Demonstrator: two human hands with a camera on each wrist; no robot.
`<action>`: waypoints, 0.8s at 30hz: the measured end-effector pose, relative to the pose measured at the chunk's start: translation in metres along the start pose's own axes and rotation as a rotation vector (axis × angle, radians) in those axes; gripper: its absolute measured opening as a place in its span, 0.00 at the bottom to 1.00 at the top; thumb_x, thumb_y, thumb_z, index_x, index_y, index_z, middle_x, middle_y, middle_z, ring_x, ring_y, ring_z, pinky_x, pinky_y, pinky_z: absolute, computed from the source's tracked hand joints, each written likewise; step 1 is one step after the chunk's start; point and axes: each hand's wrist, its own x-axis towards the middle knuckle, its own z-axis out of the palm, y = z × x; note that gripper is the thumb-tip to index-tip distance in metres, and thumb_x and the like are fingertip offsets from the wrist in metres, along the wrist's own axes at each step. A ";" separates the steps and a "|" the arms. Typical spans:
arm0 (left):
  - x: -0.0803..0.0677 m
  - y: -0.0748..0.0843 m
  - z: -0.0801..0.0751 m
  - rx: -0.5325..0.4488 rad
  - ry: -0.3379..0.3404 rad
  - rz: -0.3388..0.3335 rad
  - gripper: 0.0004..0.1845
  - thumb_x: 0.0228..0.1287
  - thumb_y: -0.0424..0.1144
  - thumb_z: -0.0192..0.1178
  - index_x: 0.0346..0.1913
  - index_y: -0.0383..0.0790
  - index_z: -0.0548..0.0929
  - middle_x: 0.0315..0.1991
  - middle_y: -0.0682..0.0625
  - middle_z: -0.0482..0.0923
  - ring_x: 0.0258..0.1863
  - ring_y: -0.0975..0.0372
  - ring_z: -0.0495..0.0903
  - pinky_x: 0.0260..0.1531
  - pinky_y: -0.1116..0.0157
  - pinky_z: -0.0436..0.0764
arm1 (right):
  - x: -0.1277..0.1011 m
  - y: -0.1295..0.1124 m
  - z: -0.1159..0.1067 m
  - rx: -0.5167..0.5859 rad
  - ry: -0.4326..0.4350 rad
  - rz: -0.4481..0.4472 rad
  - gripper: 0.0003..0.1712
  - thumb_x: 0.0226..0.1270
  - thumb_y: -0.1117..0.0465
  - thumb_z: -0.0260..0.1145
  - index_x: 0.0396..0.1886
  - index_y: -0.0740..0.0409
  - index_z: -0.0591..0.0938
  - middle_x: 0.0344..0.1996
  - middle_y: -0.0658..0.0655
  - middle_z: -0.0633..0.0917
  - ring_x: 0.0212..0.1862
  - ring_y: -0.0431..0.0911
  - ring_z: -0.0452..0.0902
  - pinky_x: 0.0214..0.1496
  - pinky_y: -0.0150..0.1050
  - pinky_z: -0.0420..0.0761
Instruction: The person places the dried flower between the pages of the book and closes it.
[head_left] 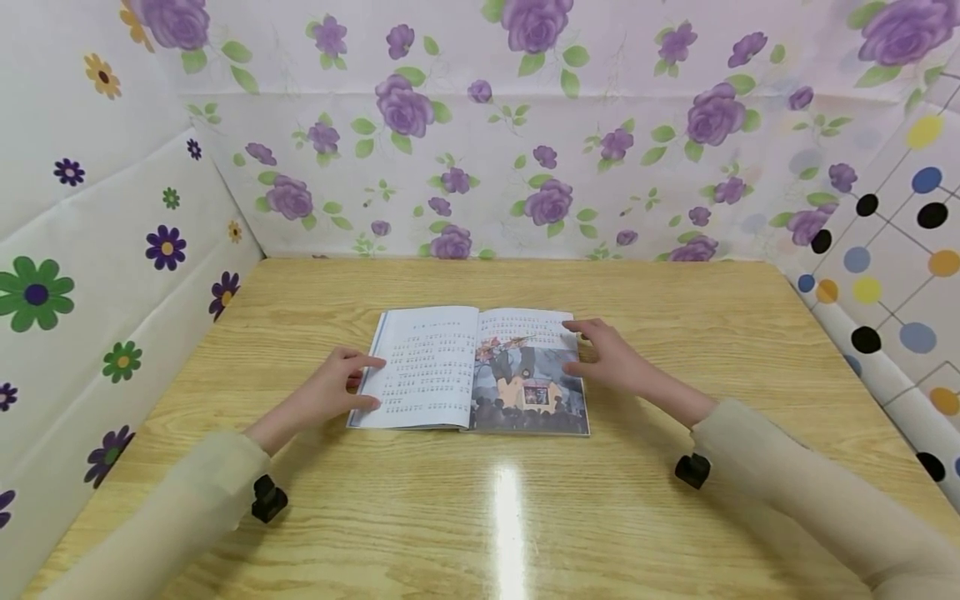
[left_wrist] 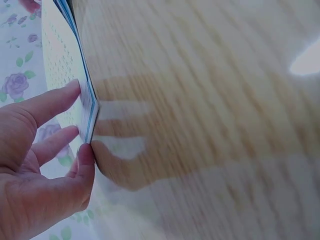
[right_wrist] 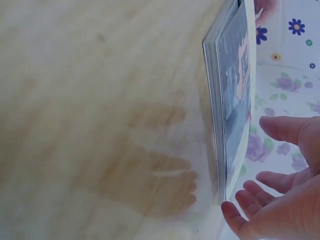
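An open book lies flat in the middle of the wooden table, text on its left page and a picture on its right page. My left hand is at the book's left edge. In the left wrist view the left hand pinches that edge of the book between thumb and forefinger, and the edge kinks there. My right hand is at the book's right edge, fingers spread. In the right wrist view the right hand stays just clear of the book.
Flower-patterned panels wall the table at the back and left, and a dotted panel stands on the right. Light glares off the tabletop in front of the book. Both forearms wear beige sleeves.
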 end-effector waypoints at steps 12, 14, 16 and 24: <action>0.001 0.008 0.000 0.052 0.007 -0.028 0.33 0.59 0.36 0.70 0.67 0.32 0.73 0.59 0.30 0.67 0.49 0.50 0.71 0.48 0.57 0.75 | -0.031 0.010 0.002 -0.201 -0.078 -0.028 0.45 0.61 0.54 0.72 0.71 0.70 0.65 0.69 0.75 0.67 0.68 0.73 0.60 0.68 0.69 0.60; 0.001 0.007 0.000 0.045 0.009 -0.028 0.33 0.59 0.35 0.71 0.67 0.32 0.73 0.58 0.30 0.67 0.48 0.50 0.71 0.47 0.57 0.75 | -0.033 0.011 0.002 -0.220 -0.095 -0.032 0.45 0.62 0.53 0.71 0.73 0.69 0.64 0.71 0.74 0.65 0.68 0.74 0.58 0.67 0.70 0.60; 0.001 0.007 0.000 0.038 0.012 -0.027 0.33 0.59 0.35 0.71 0.67 0.32 0.73 0.58 0.31 0.68 0.49 0.50 0.71 0.48 0.56 0.75 | -0.035 0.012 0.001 -0.228 -0.113 -0.028 0.45 0.64 0.51 0.70 0.74 0.68 0.63 0.72 0.72 0.63 0.69 0.74 0.57 0.66 0.71 0.60; 0.005 0.006 0.000 0.001 0.018 -0.045 0.39 0.55 0.34 0.72 0.68 0.25 0.68 0.51 0.34 0.72 0.47 0.50 0.71 0.48 0.57 0.74 | -0.035 0.009 0.000 -0.249 -0.139 -0.050 0.45 0.65 0.51 0.69 0.74 0.68 0.62 0.72 0.72 0.62 0.67 0.74 0.57 0.63 0.72 0.60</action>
